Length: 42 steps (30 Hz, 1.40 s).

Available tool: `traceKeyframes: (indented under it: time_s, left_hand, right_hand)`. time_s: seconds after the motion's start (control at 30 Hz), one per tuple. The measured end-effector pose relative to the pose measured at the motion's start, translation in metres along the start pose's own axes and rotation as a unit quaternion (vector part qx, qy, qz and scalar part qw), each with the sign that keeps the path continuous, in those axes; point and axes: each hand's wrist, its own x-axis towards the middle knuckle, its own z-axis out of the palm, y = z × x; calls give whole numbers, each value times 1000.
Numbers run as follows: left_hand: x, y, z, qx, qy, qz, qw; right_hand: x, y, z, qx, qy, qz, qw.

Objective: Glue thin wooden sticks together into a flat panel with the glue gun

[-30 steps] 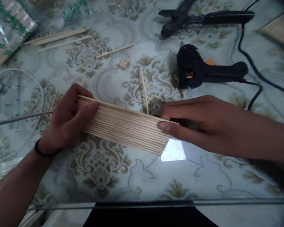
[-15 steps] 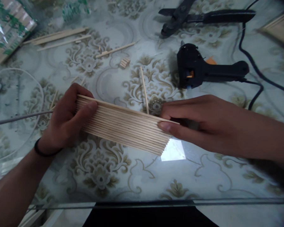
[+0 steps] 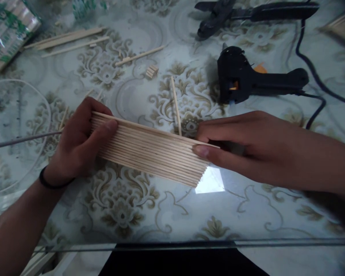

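A flat panel of thin wooden sticks (image 3: 152, 149), laid side by side, is held between both hands above the table. My left hand (image 3: 86, 140) grips its left end, thumb on top and fingers behind. At the upper right corner my right hand (image 3: 232, 147) pinches the panel between thumb and forefinger; its other fingers are partly hidden. The panel tilts down to the right, and its right end is slanted with a stepped edge. Just beyond its upper edge lies a loose wooden stick (image 3: 176, 105), whose near end meets the panel in view.
A black glue gun (image 3: 261, 78) with a cord lies at the right, below black-handled cutters (image 3: 255, 13). Small cut stick pieces (image 3: 151, 71) and longer sticks (image 3: 71, 40) lie farther back. A plastic package (image 3: 11, 32) is at upper left. A pale cable (image 3: 25, 140) runs along the left.
The view has shifted slightly, so the table items sit a little higher in the picture. Both hands keep the same hold on the stick panel.
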Motion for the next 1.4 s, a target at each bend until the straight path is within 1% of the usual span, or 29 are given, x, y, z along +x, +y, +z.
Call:
traceKeyframes:
  time_s: [0.27, 0.43, 0.57, 0.93, 1.07, 1.27, 1.4]
  left_hand:
    - [-2, 1, 3, -13, 17, -31, 999]
    - [-2, 0, 3, 0, 25, -13, 1000]
    - [-3, -1, 3, 7, 27, -21, 999]
    - [-1, 0, 4, 16, 18, -7, 1000]
    - [-1, 0, 3, 25, 14, -4, 1000]
    - [-4, 3, 4, 45, 20, -27, 998]
    - [-3, 4, 5, 18, 37, -32, 999]
  right_hand:
    - [1, -1, 0, -22, 10, -24, 999]
    - [-1, 3, 0, -35, 15, -30, 999]
    - [-3, 3, -1, -40, 3, -26, 999]
    - [-1, 1, 0, -61, 20, -48, 997]
    - [-2, 3, -1, -60, 18, -40, 997]
    - [0, 3, 2, -55, 16, -39, 998]
    - [-4, 5, 2, -42, 7, -17, 999]
